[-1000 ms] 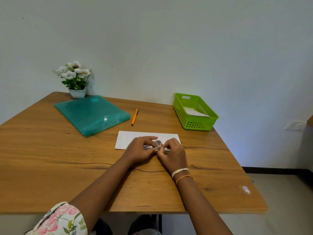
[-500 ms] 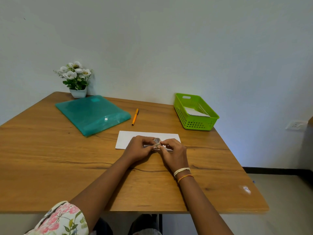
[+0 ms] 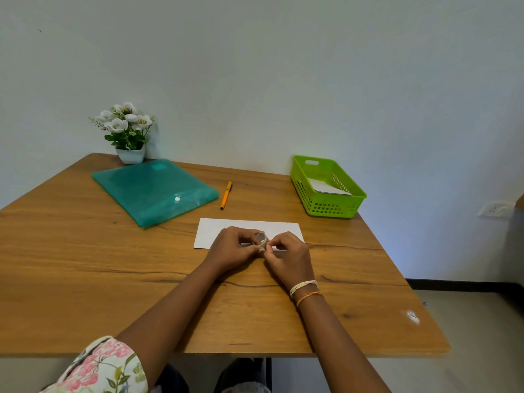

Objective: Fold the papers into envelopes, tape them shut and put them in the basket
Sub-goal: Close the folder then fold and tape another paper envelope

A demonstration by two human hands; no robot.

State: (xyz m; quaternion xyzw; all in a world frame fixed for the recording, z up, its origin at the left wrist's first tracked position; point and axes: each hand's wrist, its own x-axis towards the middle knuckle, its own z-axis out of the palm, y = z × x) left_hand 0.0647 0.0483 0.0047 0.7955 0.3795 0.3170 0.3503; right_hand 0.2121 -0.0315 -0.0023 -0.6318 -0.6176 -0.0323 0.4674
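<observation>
A folded white paper [image 3: 215, 231] lies flat on the wooden table [image 3: 85, 265] in front of me. Just above its near edge, my left hand [image 3: 232, 248] holds a small roll of clear tape [image 3: 261, 239] between thumb and fingers. My right hand [image 3: 286, 256] is beside it, its thumb and forefinger pinched at the roll's lower edge, where the tape end is too small to make out. The green plastic basket [image 3: 329, 207] stands at the back right with folded white paper [image 3: 326, 187] inside it.
A teal plastic folder [image 3: 154, 190] lies at the back left, an orange pen [image 3: 226, 195] just right of it. A small white pot of white flowers [image 3: 127, 131] stands in the back left corner against the wall. The table's right edge drops off to the floor.
Both hands have stayed over the paper. The tape roll has turned a little in my left hand, and my right fingers have shifted along its edge.
</observation>
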